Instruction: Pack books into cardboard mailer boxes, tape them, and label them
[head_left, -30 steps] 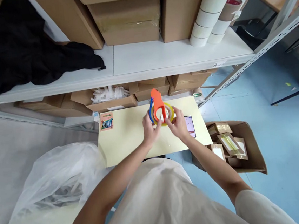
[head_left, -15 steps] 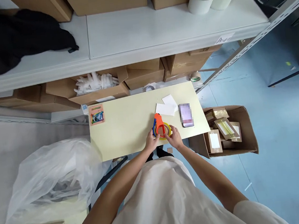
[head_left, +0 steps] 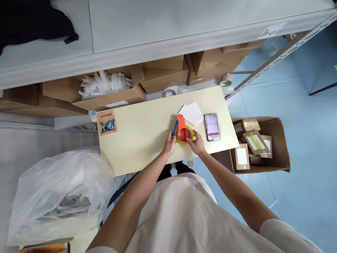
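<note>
An orange tape dispenser with a yellow roll and a blue part sits low over the pale yellow table. My left hand grips its left side and my right hand grips its right side. Two white paper sheets lie just beyond the dispenser. A phone lies to the right of my right hand, near the table's right edge.
A small colourful card lies at the table's far left corner. An open cardboard box with small packets stands on the blue floor at right. A clear plastic bag lies at left. Shelving with cardboard boxes is behind the table.
The dispenser and both hands have come down from above the table to near its front edge. My head has tilted down, so the shelf moved up in view; the white sheets are now uncovered.
</note>
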Demonstrator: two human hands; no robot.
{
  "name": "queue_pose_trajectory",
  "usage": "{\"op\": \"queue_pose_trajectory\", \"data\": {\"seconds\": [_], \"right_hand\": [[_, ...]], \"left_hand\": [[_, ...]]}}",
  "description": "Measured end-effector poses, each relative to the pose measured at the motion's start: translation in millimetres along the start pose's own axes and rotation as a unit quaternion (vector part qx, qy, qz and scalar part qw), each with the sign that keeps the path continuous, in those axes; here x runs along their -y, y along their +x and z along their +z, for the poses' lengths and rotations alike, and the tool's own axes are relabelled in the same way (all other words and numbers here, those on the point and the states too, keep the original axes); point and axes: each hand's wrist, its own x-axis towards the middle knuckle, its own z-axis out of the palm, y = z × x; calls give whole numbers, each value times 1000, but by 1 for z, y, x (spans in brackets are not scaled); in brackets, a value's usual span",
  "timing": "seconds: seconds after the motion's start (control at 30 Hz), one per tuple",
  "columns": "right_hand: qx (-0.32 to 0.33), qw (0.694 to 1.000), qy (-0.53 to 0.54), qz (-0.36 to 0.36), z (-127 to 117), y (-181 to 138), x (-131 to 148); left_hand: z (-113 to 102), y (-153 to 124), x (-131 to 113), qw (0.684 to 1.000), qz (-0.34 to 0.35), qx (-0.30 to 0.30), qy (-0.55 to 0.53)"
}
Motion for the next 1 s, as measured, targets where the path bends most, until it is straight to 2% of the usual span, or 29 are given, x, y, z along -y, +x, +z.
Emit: {"op": "queue_pose_trajectory", "data": {"seconds": [0.2,0.4,0.53,0.67,0.87,1.0], "right_hand": [[10,999,-46,-18,-7,-3,2],[-99,972,-176,-117,-18,-4,13],[-116,957,-210,-164,-15,-9,30],[-68,939,-226,-249,3,-16,46],[27,901,-252,-352,48,-24,70],[146,878,-230,-394,79,-27,89]], "left_hand": [[-10,-9,1,999,-30,-9,-6],[-28,-31,-6,1000,-14,-11,5],[-53,-63,3,999,-8,-36,11],[-80,-109,28,997,-26,-61,38],[-113,-178,64,986,-87,-133,40],[-133,-216,77,975,-112,-194,14]]}}
